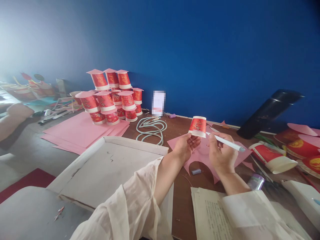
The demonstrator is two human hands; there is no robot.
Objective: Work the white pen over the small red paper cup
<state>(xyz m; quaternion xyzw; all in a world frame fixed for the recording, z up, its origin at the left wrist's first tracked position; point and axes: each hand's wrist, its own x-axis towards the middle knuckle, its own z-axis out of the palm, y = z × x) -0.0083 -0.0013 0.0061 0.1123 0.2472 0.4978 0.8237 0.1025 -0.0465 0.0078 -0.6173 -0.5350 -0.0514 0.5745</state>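
Observation:
A red and white paper cup (198,125) with a gold dragon print is upside down above the table, its white rim in the fingers of my left hand (187,145). My right hand (222,151) grips a white pen (228,142), whose tip end points toward the cup's lower right side. Under both hands lies a pink paper sheet (178,143) with rounded pieces cut out of its edge. A small grey-purple piece (196,171) rests in one of the cut-out gaps.
Stacked red cups (103,100) topped with pink paper stand at the back left beside pink sheets (75,131). A white box lid (100,166), coiled cable (151,128), propped phone (158,103), black flask (267,113), tipped cup (275,158) and printed papers (207,213) surround my arms.

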